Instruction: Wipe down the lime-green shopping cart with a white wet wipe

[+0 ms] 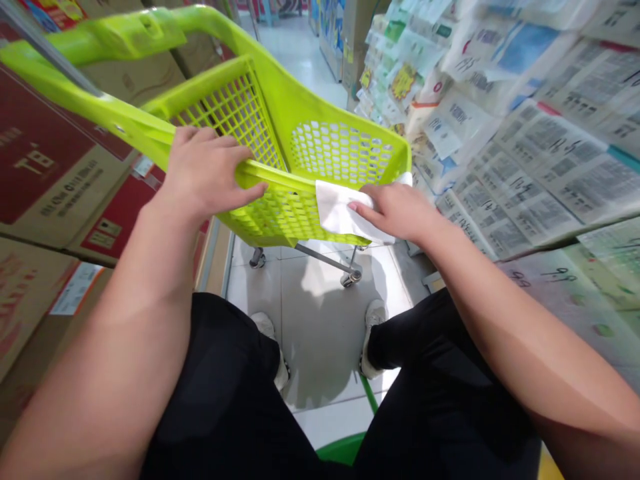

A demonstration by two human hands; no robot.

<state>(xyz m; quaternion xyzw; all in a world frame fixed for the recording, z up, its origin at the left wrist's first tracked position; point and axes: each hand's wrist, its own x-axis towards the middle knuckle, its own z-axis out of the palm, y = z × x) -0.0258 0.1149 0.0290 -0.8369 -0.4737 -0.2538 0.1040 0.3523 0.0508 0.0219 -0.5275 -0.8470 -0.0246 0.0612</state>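
Right hand (393, 208), half-curled with fingertips probably hidden behind the rim (290, 181), pins a white cloth (333, 207) to the lime-green shopping cart (280, 93) before the knees (225, 333), left hand (203, 170) loosely hooked alongside, so a hard push could roll the casters (351, 277) and drag the cloth loose.

The cart (287, 110) was coloured lime green and patterned with holes; plain white was shown by the cloth (333, 205). Black was seen on the trousers (220, 400), off-white on the shoes (373, 315), and brown with dark red panels on the cartons (45, 133).
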